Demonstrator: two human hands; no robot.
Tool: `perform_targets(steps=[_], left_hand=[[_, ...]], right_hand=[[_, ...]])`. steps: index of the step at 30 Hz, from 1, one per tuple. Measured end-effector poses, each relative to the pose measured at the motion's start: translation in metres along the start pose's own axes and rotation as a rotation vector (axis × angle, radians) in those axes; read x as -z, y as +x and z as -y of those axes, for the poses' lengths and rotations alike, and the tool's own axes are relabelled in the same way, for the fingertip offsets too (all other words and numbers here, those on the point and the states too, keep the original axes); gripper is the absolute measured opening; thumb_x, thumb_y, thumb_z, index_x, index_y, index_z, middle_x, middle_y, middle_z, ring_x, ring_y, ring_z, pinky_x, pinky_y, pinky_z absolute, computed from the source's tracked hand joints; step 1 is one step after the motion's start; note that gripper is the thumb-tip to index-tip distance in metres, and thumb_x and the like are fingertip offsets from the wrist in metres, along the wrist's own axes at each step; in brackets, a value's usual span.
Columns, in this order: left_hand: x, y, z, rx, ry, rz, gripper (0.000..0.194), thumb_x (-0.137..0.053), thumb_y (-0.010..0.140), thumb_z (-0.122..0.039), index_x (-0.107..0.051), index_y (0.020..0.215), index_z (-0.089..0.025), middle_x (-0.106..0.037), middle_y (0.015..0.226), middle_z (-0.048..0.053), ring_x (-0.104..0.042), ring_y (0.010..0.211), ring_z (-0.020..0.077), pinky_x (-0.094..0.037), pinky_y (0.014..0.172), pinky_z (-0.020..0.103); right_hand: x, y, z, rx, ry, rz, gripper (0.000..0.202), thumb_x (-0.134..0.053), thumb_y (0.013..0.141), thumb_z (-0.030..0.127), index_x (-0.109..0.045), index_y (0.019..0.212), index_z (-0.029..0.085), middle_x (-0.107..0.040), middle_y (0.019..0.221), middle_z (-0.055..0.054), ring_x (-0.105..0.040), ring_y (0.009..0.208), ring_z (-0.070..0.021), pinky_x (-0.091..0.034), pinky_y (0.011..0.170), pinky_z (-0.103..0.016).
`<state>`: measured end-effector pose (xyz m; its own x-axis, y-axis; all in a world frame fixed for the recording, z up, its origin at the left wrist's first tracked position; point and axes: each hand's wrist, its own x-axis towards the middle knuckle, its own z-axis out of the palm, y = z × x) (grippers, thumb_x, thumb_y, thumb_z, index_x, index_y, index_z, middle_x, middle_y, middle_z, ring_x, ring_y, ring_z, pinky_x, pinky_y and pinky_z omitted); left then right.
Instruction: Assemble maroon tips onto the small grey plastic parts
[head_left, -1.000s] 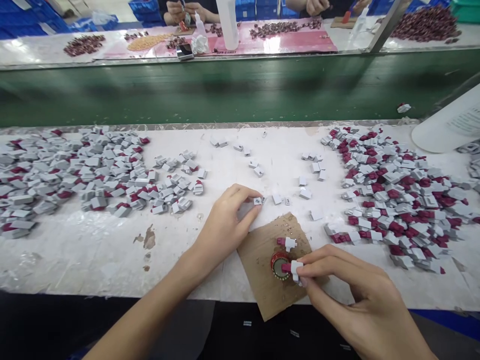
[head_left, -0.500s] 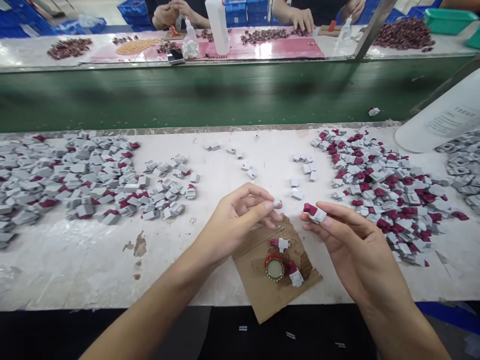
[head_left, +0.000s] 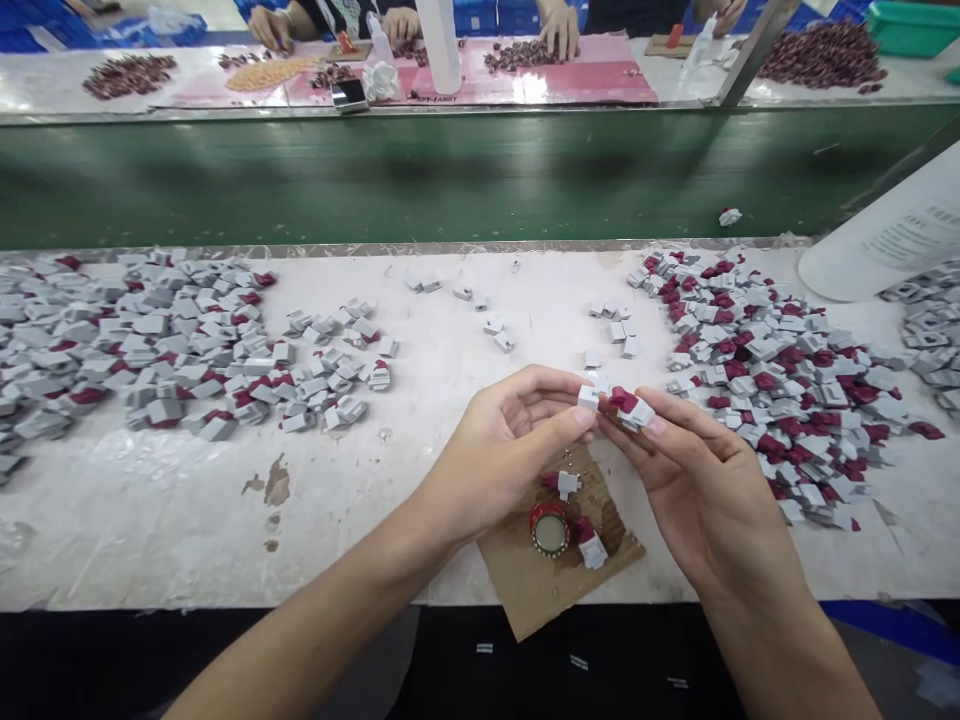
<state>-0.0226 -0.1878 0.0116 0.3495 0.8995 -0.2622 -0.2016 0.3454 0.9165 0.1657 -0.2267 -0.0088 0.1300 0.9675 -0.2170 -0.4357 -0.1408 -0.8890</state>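
Observation:
My left hand (head_left: pixel 517 435) pinches a small light-grey block (head_left: pixel 588 398) between thumb and forefinger. Right beside it, my right hand (head_left: pixel 697 460) grips a grey piece with a maroon end (head_left: pixel 632 408), the maroon end facing the block. Whether the two pieces touch is too small to tell. Below the hands lies a piece of brown cardboard (head_left: pixel 525 590). On it are a red-rimmed bottle cap (head_left: pixel 550 532) and two grey-and-maroon pieces (head_left: pixel 568 485), (head_left: pixel 591 545).
Heaps of grey-and-maroon pieces lie at left (head_left: pixel 150 340) and right (head_left: pixel 787 370). Loose grey blocks (head_left: pixel 502 340) are scattered between. A large white bottle (head_left: pixel 877 245) leans at right. Beyond the green divider (head_left: pixel 450 175), other people's hands work among small dark parts.
My left hand has moved right with its grey block, close to the piece in my right hand. My right hand has barely moved. Across the divider, other people's hands have shifted.

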Motion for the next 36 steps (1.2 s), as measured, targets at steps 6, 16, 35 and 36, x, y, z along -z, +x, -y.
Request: perform_targets(steps=[6,16,35,36], left_hand=[[0.003,0.001,0.001,-0.005,0.017,0.039,0.019,-0.085,0.099,-0.029,-0.078,0.114,-0.019,-0.085,0.117,0.009,-0.082,0.106,0.0236,-0.067,0.095,0.037],[0.005,-0.006,-0.004,-0.108,0.260,0.053,0.012,-0.080,0.103,-0.028,-0.080,0.114,-0.023,-0.084,0.114,0.006,-0.081,0.107,0.0240,-0.066,0.096,0.036],[0.056,-0.013,-0.020,-0.194,0.813,-0.063,0.018,-0.067,0.108,-0.040,-0.079,0.114,-0.028,-0.082,0.107,0.008,-0.078,0.100,0.0296,-0.064,0.087,0.043],[0.067,-0.013,-0.021,-0.221,0.938,-0.138,0.020,-0.066,0.107,-0.042,-0.078,0.113,-0.027,-0.080,0.105,0.009,-0.076,0.098,0.0314,-0.063,0.085,0.045]], right_hand=[[0.000,-0.002,-0.002,0.032,-0.058,0.011,0.013,-0.092,0.094,0.030,-0.093,0.106,0.035,-0.091,0.114,-0.001,-0.085,0.114,-0.0246,-0.068,0.109,-0.042],[0.008,-0.001,0.003,0.125,-0.317,0.141,0.014,-0.088,0.100,0.029,-0.093,0.109,0.037,-0.088,0.108,-0.003,-0.083,0.099,-0.0217,-0.069,0.084,-0.031],[-0.012,0.056,0.047,0.119,-0.821,0.363,0.024,-0.085,0.098,0.040,-0.090,0.120,0.031,-0.088,0.119,-0.008,-0.083,0.104,-0.0292,-0.073,0.092,-0.049],[-0.012,0.075,0.056,0.191,-0.931,0.283,0.025,-0.084,0.098,0.040,-0.090,0.120,0.030,-0.088,0.118,-0.009,-0.083,0.102,-0.0300,-0.073,0.090,-0.050]])
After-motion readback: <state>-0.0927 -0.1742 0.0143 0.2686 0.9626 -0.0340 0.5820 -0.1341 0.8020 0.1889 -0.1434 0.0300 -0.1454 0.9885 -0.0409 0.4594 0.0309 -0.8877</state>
